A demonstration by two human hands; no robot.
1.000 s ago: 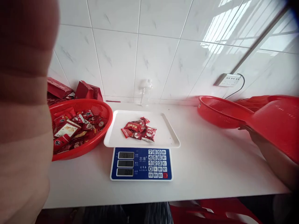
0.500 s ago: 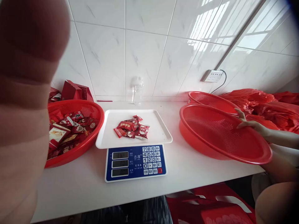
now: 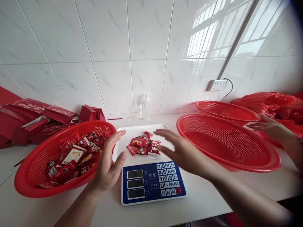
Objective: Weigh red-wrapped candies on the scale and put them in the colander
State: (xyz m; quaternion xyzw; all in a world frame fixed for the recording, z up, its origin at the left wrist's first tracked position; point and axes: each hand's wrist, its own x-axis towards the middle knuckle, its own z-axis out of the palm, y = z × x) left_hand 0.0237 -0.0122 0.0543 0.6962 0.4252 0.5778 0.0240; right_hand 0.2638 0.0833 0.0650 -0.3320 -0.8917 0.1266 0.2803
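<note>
A small pile of red snack packets point(image 3: 143, 144) lies on the white tray point(image 3: 123, 135) of a scale with a blue keypad panel point(image 3: 153, 183). My left hand point(image 3: 110, 164) hovers at the tray's left edge, fingers apart and holding nothing. Over the tray's right side, my right hand point(image 3: 181, 149) is spread and empty, its fingertips close to the packets. A red basket point(image 3: 30, 170) holding many packets stands to the left, partly behind my left hand. The large red basket point(image 3: 213, 142) right of the scale shows no packets inside.
Red boxes point(image 3: 47, 113) are stacked at the back left. A clear bottle point(image 3: 146, 107) stands by the tiled wall. Behind the right basket is another red basket point(image 3: 227, 110), with red plastic bags point(image 3: 272, 101) beyond. Another person's hand point(image 3: 272, 127) is at the right.
The hand that filled the left foreground has gone from there; both my hands now flank the pile. The view has shifted, showing more on the left. The other person's hand has left the large basket's rim.
</note>
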